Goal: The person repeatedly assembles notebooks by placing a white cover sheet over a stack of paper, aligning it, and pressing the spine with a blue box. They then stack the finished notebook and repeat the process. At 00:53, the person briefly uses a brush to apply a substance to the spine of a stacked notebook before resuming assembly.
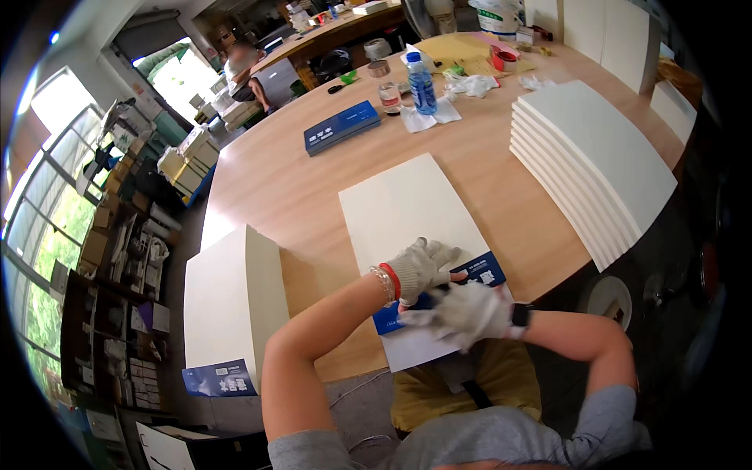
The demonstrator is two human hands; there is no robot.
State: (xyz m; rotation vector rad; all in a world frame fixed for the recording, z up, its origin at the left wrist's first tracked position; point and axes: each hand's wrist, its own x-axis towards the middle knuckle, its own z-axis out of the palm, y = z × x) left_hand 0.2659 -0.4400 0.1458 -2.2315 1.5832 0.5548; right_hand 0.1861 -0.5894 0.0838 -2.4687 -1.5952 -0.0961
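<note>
A large white paper block (pixel 407 204) lies on the table in front of me, with a printed blue strip (pixel 486 270) across its near end. My left hand (pixel 421 270), in a pale knit glove with bare fingertips, rests on it with fingers spread and pressed flat. Just below and right, my right hand (pixel 470 316), also gloved, lies over the blue strip. Its fingers are smeared by motion, so their grip is unclear. Both hands hide the strip's middle. A white sheet end (pixel 419 350) sticks out below it toward my lap.
A thick white stack (pixel 227 305) with a blue strip stands at the left, a layered white stack (pixel 595 149) at the right. Farther back are a blue packet pile (pixel 342 127), a blue-tinted bottle (pixel 421 84), a jar (pixel 388 95) and tissues (pixel 474 86). A person (pixel 241 74) sits far off.
</note>
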